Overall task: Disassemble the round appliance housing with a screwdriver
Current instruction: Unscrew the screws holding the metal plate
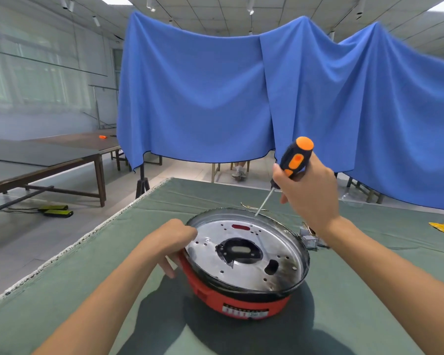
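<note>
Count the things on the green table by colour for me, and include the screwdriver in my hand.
Red and silver: 1, the round appliance housing
Orange and black: 1, the screwdriver, held above the housing
Yellow: 1, a small flat item at the right
Grey: 1, a cluster of loose parts behind the housing
Total: 4

A white label (246, 312) with rows of small print sits on the front of the red housing (215, 298); its text is too small and blurred to read.
</note>
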A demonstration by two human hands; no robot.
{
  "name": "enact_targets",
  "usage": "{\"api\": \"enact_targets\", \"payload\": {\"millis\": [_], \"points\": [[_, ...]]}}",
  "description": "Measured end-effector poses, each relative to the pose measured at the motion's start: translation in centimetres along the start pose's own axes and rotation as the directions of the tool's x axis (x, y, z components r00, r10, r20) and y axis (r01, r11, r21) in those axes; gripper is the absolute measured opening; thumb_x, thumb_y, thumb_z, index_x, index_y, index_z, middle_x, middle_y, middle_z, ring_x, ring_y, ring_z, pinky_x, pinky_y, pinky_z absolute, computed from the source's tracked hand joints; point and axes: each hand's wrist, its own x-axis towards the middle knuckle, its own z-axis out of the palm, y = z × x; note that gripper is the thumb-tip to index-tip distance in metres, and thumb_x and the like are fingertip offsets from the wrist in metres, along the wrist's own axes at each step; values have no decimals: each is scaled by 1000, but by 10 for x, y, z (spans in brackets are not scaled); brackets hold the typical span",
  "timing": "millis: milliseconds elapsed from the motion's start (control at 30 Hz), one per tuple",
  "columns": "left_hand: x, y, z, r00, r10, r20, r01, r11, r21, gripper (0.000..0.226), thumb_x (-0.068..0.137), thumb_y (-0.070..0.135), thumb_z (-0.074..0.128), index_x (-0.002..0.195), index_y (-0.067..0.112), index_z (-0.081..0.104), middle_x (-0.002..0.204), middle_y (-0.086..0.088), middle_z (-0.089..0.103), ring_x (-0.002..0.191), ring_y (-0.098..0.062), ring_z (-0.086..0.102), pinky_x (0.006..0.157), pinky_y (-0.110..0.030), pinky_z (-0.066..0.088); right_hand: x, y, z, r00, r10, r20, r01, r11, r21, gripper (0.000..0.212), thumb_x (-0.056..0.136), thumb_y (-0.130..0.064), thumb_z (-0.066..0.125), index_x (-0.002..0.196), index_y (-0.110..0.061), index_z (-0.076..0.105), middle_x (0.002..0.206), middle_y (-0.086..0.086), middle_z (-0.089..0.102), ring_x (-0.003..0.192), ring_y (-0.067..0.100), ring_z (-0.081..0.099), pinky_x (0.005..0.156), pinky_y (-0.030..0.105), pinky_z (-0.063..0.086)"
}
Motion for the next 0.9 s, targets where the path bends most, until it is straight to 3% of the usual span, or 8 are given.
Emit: {"api": "enact_targets", "payload": {"millis": [133,267,367,433,500,600,733,900], "points": [[21,6,8,971,102,-216,-37,958,285,13,83,18,41,82,9,51,91,-11,62,86,-31,64,69,-31,50,-3,2,-2,999,-33,-14,33,999,-16,27,78,-45,56,73,-25,39,41,-6,56,49,18,58,51,23,41],[38,14,25,941,234,-245,-177,956,234,47,88,4,37,134,9,43,136,-13,48,122,-31,46,95,-33,39,-4,5,-8,997,-79,-3,79,997,-12,30,78,-48,58,71,-25,41,47,-1,58,48,25,59,52,32,47],[39,14,25,923,261,-284,-172,938,303,25,82,0,37,99,5,55,105,-15,57,98,-33,55,74,-34,44,-3,6,-11,997,-70,15,70,997,-11,33,80,-46,60,70,-18,45,48,2,57,47,27,59,52,38,50],[33,16,21,939,240,-247,-131,913,387,14,80,2,39,68,8,40,72,-8,47,64,-25,46,51,-30,31,-3,6,-10,999,-50,21,50,999,2,33,83,-40,65,71,-15,46,49,3,58,48,28,59,52,40,50],[24,23,19,957,201,-210,-82,880,468,21,82,9,42,62,11,34,64,-4,41,56,-19,37,47,-26,26,-2,6,-7,999,-29,32,28,999,26,32,84,-33,67,70,-16,44,51,5,58,48,29,59,52,42,50],[18,35,26,937,253,-240,-72,814,576,16,84,18,46,69,13,42,74,-3,51,71,-22,48,57,-27,34,-2,4,-3,999,-17,46,15,999,46,30,85,-30,66,70,-15,44,53,5,57,48,31,59,51,43,50],[29,47,48,853,487,-188,-301,753,585,28,87,12,46,114,10,51,118,-10,52,111,-28,45,82,-36,42,-2,1,-3,998,-21,63,17,998,63,28,86,-27,65,73,-9,47,55,8,59,49,32,59,52,45,51],[44,47,66,817,572,-71,-441,700,562,36,85,8,51,118,21,60,122,-5,53,118,-25,45,90,-35,40,0,0,-1,996,14,86,-21,997,75,30,86,-26,65,75,-3,48,58,13,59,51,36,59,55,48,50]]}}
